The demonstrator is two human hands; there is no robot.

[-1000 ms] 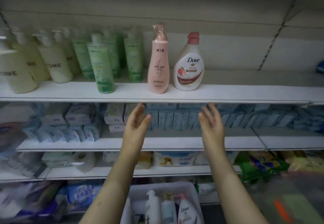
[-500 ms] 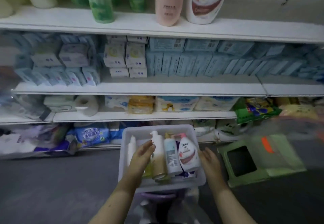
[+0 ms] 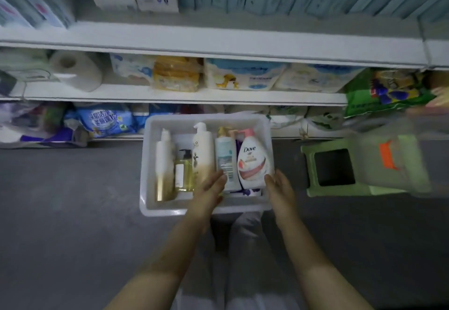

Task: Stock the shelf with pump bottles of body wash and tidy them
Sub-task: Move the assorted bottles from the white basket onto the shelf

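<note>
"Dove" in dark script marks a white, pink-capped plastic pump bottle (image 3: 252,164) in a white plastic bin (image 3: 206,119); "OLAY" runs along a tall cream pump bottle (image 3: 203,156) there; white Chinese characters on a blue plastic pack (image 3: 104,121) are illegible

Grey floor (image 3: 73,200): 1 green stool (image 3: 340,190) at right. White tub (image 3: 206,118): pump bottles (image 3: 202,154) lying side by side.

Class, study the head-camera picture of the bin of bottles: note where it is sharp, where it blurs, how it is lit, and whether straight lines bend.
Head view: dim, even light throughout; the label on the Dove bottle in the middle reads sharply; the right side around the green stool is smeared by blur; the shelf edge curves slightly, likely from the wide lens.
</note>
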